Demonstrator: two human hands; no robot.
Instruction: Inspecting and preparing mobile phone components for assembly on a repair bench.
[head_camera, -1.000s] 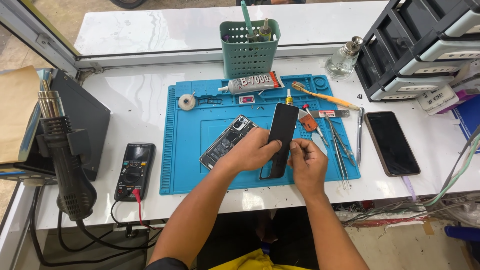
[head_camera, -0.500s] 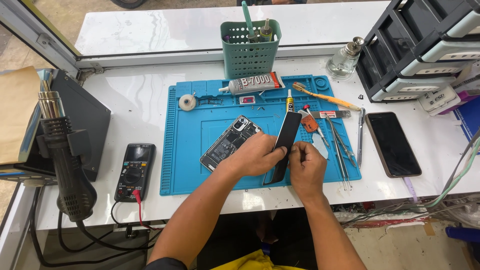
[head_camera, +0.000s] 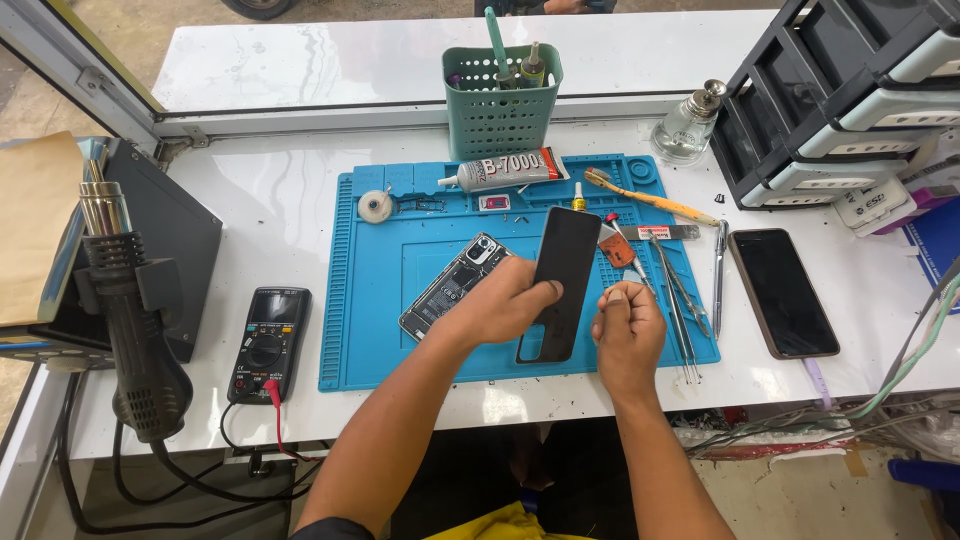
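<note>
1. Your left hand (head_camera: 497, 303) holds the black phone back cover (head_camera: 560, 282) by its left edge, its grip pinched on the panel with the thumb on the near face and the fingers behind.
2. The cover stands nearly upright and slightly tilted, above the blue work mat (head_camera: 400, 300) on the white table (head_camera: 270, 200).
3. Your right hand (head_camera: 628, 325) sits just beside the cover's right edge, its grip curled into a loose fist; you cannot tell whether it pinches anything small.
4. The opened phone (head_camera: 450, 283), with its insides showing, lies flat on the mat just left of your left hand.
5. A glue tube (head_camera: 505, 171) and a toothbrush (head_camera: 645, 198) lie along the mat's far edge.
6. Tweezers (head_camera: 680, 300) lie on the mat to the right of your right hand.
7. A second phone (head_camera: 783, 291) lies screen up on the table, well right of the mat.
8. A multimeter (head_camera: 268, 342) rests left of the mat, beside a hot-air gun (head_camera: 135, 330).
</note>
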